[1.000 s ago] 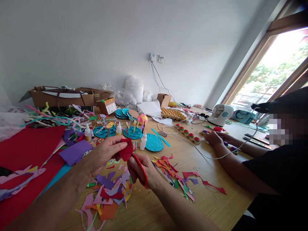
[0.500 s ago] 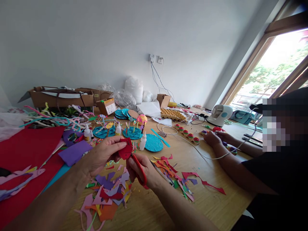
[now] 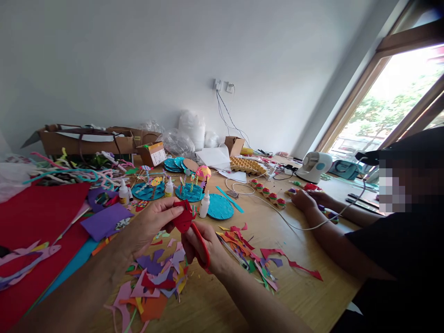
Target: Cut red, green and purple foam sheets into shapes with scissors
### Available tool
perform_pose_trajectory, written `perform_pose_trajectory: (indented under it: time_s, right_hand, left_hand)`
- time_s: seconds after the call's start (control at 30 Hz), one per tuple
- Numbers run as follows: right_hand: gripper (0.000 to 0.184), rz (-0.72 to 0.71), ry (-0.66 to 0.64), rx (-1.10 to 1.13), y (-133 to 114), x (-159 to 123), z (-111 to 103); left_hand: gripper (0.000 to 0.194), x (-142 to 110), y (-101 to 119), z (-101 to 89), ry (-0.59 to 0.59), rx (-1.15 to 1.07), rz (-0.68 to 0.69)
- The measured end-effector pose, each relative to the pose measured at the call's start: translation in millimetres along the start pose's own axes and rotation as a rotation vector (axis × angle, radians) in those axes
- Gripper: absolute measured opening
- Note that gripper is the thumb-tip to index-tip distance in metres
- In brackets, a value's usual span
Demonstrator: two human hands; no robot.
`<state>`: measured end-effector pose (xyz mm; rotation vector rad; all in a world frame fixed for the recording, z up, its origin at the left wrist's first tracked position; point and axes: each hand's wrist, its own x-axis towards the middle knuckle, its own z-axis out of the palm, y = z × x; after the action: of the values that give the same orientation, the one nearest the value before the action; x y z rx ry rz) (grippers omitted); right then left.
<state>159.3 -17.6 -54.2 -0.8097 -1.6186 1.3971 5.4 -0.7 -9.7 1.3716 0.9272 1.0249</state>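
Between the thumb and fingers of my left hand (image 3: 160,217) is a small piece of red craft foam or paper (image 3: 183,218), held up above the table. My right hand (image 3: 204,243) grips red-handled scissors (image 3: 201,245), their blades up against the lower right edge of the red piece and mostly hidden. Below my hands lies a heap of coloured scraps (image 3: 152,277). More scraps and a pen (image 3: 232,247) lie to the right of my right hand. Just beyond the red piece stands a white glue bottle (image 3: 204,206) beside a blue disc (image 3: 220,206).
Blue discs with paper decorations (image 3: 190,192) stand mid-table. Red sheets (image 3: 41,222) and a purple sheet (image 3: 106,217) lie left, pipe cleaners (image 3: 86,175) behind them. A white cable (image 3: 263,196) crosses the table. At right, a co-worker's hands (image 3: 305,201) handle coloured egg-carton pieces.
The red piece has turned slightly in my left hand, and the scissors have shifted a little against its edge. The whole view has drifted slightly.
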Motion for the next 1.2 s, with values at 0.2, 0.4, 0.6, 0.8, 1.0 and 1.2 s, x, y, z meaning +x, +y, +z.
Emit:
perform_pose_trajectory:
  time_s: [0.2, 0.4, 0.6, 0.8, 1.0, 1.2]
  right_hand:
    - [0.050, 0.024, -0.008, -0.030, -2.2, 0.2, -1.1]
    - [0.050, 0.047, -0.026, 0.011, 4.0, 2.4, -0.4]
    - [0.051, 0.025, -0.010, 0.049, 4.4, 2.7, 0.9]
    - [0.051, 0.008, -0.007, 0.036, 0.4, 1.0, 2.8]
    - [0.051, 0.028, -0.002, -0.007, -0.4, 1.0, 2.2]
    - [0.053, 0.034, 0.000, 0.001, -0.3, 1.5, 2.2]
  left_hand:
    - [0.019, -3.0, 10.4, 0.3, 0.020, 0.061, 0.027]
    - [0.018, 0.7, 6.2, -0.4, 0.042, 0.027, 0.046]
    - [0.015, 2.8, -1.8, 3.6, 0.069, -0.045, 0.080]
    - [0.015, 0.6, -1.7, 5.4, 0.069, -0.043, 0.103]
    - [0.016, 0.2, 1.1, 9.0, 0.151, -0.031, 0.126]
    - [0.015, -0.8, 1.8, 12.8, 0.164, -0.018, 0.140]
